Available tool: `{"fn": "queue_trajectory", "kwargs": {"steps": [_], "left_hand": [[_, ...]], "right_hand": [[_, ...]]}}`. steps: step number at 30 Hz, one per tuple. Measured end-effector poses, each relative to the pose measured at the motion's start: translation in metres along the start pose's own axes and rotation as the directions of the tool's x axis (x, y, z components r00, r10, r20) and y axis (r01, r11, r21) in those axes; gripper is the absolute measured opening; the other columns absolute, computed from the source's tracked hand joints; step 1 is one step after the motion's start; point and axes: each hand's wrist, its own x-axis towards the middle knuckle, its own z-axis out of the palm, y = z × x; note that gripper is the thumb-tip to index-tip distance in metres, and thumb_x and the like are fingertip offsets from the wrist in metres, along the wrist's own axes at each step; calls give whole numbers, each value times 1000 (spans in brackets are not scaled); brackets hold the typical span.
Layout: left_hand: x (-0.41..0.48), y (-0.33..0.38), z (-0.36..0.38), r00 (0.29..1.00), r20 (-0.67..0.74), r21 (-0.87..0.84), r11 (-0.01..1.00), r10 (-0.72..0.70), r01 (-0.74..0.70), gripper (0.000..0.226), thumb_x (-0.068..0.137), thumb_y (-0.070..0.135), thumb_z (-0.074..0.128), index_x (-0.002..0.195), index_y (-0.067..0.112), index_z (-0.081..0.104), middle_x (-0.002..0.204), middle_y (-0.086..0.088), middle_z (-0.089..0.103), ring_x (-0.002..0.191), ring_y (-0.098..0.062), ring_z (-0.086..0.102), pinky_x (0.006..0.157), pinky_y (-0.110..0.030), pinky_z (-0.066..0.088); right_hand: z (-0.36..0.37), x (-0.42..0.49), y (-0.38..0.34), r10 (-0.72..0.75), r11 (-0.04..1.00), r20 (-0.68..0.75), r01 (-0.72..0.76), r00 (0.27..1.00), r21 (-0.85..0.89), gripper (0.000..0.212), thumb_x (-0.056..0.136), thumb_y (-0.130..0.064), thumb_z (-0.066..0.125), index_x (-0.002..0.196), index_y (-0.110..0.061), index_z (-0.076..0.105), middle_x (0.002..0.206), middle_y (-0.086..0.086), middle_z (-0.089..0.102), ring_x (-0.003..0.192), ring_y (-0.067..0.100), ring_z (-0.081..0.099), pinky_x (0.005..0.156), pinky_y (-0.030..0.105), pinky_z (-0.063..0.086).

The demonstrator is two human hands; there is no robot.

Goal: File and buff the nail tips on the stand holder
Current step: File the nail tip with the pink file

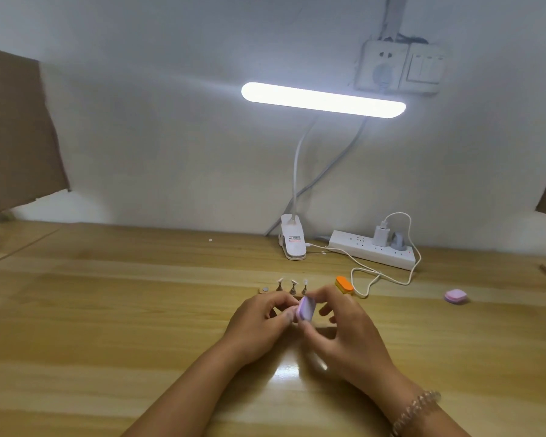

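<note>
Right hand (350, 329) — pinching lilac buffer (305, 309), left hand (259, 320) touching

Glaring lamp (323, 100), dim soft surroundings

Head view. I am watching the right grip (344, 323) pinching a lilac buffer block (306, 309) just beside the curled left grip (259, 316). Behind them on the desk (139, 310), the stand holder (292, 291) is carrying nail tips (293, 282), with an orange block (344, 286) lying near.

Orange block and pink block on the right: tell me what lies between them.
Head view: a loop of white cable lies on the table between the orange block and pink block; otherwise bare wood.
</note>
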Motion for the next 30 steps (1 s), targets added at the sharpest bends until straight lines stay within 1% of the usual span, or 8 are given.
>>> {"fn": "queue_trajectory", "kwargs": {"steps": [6, 8, 11, 15, 19, 22, 26, 30], "left_hand": [[-2, 4, 0, 1000, -22, -104, 994, -23, 21, 21, 97, 19, 60, 86, 33, 71, 77, 19, 66, 58, -7, 51, 58, -27, 44], [0, 6, 0, 997, -62, -150, 988, -42, 32, 18, 96, 18, 63, 87, 31, 73, 83, 12, 72, 68, -18, 61, 61, -28, 47], [0, 7, 1, 996, -83, -193, 981, -43, 26, 16, 92, 14, 68, 87, 28, 74, 90, 10, 75, 73, -7, 63, 66, -24, 44], [0, 4, 0, 997, -63, -177, 983, -51, 39, 18, 90, 12, 69, 84, 28, 74, 82, 12, 72, 55, -1, 50, 58, -20, 41], [0, 4, 0, 996, -72, -169, 985, -48, 35, 18, 88, 15, 73, 79, 31, 74, 74, 17, 69, 52, 0, 47, 57, -19, 40], [0, 2, 0, 997, -60, -162, 986, -44, 34, 24, 87, 13, 71, 75, 33, 73, 72, 16, 69, 53, -1, 48, 57, -20, 40], [-1, 4, 0, 997, -69, -146, 989, -45, 35, 29, 86, 15, 74, 70, 38, 71, 74, 14, 71, 50, 3, 47, 55, -17, 39], [-1, 4, -1, 996, -62, -175, 983, -69, 57, 23, 87, 13, 73, 74, 32, 72, 67, 16, 67, 53, -1, 54, 55, -17, 42]], "right_hand": [[0, -2, -4, -71, 995, -19, 70, 997, -67, 28, 79, -36, 70, 104, -32, 57, 98, -26, 57, 83, -2, 51, 68, 14, 43], [-2, 2, 3, 35, 999, -113, -38, 993, -25, 25, 81, -28, 73, 101, -29, 57, 94, -22, 57, 82, 4, 55, 69, 26, 48], [-5, 4, 10, 144, 990, -188, -141, 972, 29, 29, 82, -26, 72, 104, -28, 55, 95, -21, 57, 84, 5, 56, 71, 33, 50], [0, -3, -6, -36, 999, -37, 36, 999, -7, 30, 82, -35, 67, 109, -32, 54, 101, -24, 58, 90, 0, 57, 73, 26, 50], [-2, 3, 0, 36, 999, -68, -37, 997, -25, 22, 83, -33, 71, 98, -31, 55, 95, -25, 59, 90, 2, 57, 77, 34, 51], [-1, -2, -6, -53, 998, -33, 53, 998, -20, 22, 82, -37, 69, 98, -33, 54, 96, -27, 58, 91, 0, 57, 75, 28, 51], [-2, 2, -1, 25, 999, -56, -27, 998, -36, 22, 81, -39, 70, 95, -34, 54, 92, -29, 57, 90, -1, 57, 74, 32, 52], [0, -2, -7, -63, 996, -28, 61, 998, -63, 24, 80, -42, 65, 100, -36, 53, 95, -27, 58, 92, -1, 57, 70, 28, 52]]}}
